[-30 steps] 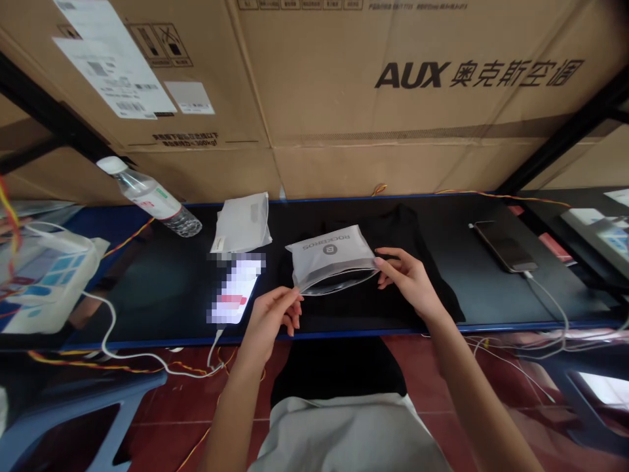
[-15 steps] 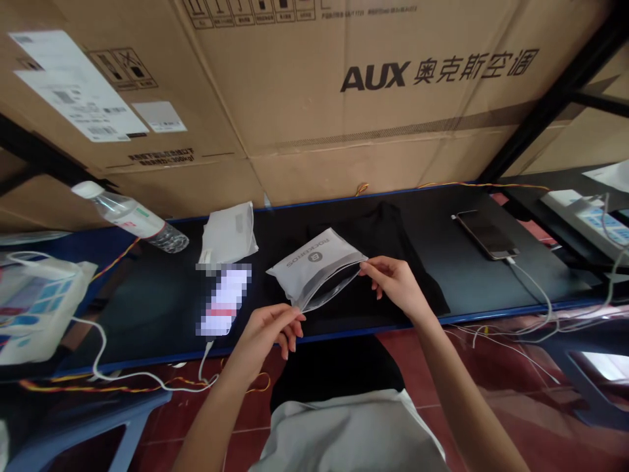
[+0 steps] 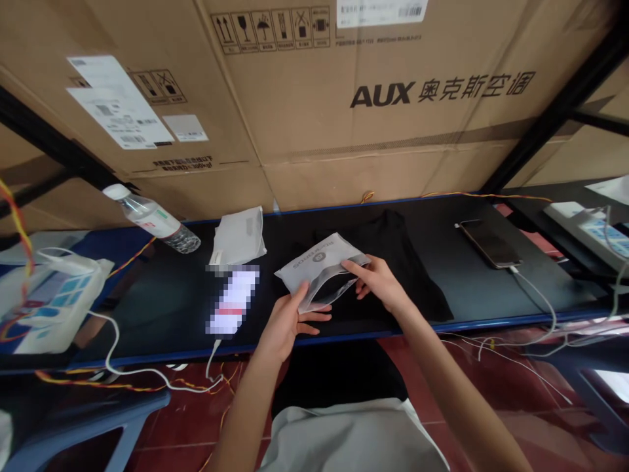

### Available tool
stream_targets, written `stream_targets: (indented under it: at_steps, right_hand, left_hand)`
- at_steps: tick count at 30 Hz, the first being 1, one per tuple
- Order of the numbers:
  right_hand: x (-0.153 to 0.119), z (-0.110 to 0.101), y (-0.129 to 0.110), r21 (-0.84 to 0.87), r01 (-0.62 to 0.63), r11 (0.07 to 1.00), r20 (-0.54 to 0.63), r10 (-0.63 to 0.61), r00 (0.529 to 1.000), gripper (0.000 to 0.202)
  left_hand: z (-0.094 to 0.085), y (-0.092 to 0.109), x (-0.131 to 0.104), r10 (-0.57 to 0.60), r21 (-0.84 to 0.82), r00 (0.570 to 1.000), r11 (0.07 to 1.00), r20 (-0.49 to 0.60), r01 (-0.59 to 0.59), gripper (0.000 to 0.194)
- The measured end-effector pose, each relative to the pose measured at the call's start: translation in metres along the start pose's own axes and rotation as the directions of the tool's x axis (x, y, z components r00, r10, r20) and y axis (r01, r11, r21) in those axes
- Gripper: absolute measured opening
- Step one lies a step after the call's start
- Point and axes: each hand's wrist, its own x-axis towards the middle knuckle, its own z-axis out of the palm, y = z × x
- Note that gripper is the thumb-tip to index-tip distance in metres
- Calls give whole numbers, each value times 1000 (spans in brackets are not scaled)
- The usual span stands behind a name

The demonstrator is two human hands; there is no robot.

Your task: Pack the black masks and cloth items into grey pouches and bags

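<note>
Between my hands is a frosted zip pouch (image 3: 322,262) with dark lettering, its mouth gaping toward me. My left hand (image 3: 287,321) grips the pouch's near left corner, thumb on top and fingers beneath. My right hand (image 3: 381,282) holds the right end of the opening, with the thumb laid over the upper face. Under and behind the pouch, a black cloth (image 3: 403,262) lies spread on the dark table. A second frosted pouch (image 3: 239,236) rests flat to the left, just behind a phone (image 3: 233,301) with a lit, blurred screen.
A clear water bottle (image 3: 157,219) leans at the back left. Another phone (image 3: 489,244), plugged into a white cable, lies to the right. White packages (image 3: 63,301) sit at the left end. A large cardboard box (image 3: 304,111) stands behind the blue-edged table (image 3: 162,314).
Both hands have moved their grip further in along the pouch's edges, the thumbs now over its upper face. The mouth gapes wider. The camera view has shifted a little.
</note>
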Motion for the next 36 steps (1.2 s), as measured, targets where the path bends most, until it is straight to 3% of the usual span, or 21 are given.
stream_targets:
  at_steps: [4, 6, 11, 15, 19, 24, 32, 36]
  right_hand:
    - [-9, 14, 10, 157, 96, 983, -74, -86, 994, 48]
    - [-14, 15, 10, 142, 129, 981, -63, -121, 991, 46]
    - [-30, 14, 0, 55, 240, 969, -36, -238, 971, 41]
    - [-50, 14, -1, -2, 300, 954, 17, -300, 954, 54]
    - [-55, 20, 5, 143, 181, 973, 141, -201, 969, 46]
    - [-45, 25, 12, 134, 88, 987, 137, -106, 985, 42]
    - [-37, 28, 18, 94, 160, 983, 25, -163, 986, 48]
    - [-44, 20, 7, 212, 12, 977, 117, -38, 992, 37]
  left_hand:
    - [9, -4, -9, 9, -167, 998, 986, 61, 1, 48]
    - [13, -5, -12, 1, -262, 997, 965, 72, 18, 43]
    - [26, -7, -16, 44, -387, 998, 920, -34, -54, 40]
    - [33, -8, -25, 19, -457, 1000, 889, 19, -8, 33]
    - [38, -12, -31, 19, -477, 995, 878, 96, 29, 34]
    - [43, -22, -26, -62, -447, 995, 890, 78, 91, 39]
    - [42, -30, -22, -83, -446, 995, 889, 59, 101, 40]
    - [45, -30, -27, -32, -401, 999, 915, 42, 46, 46]
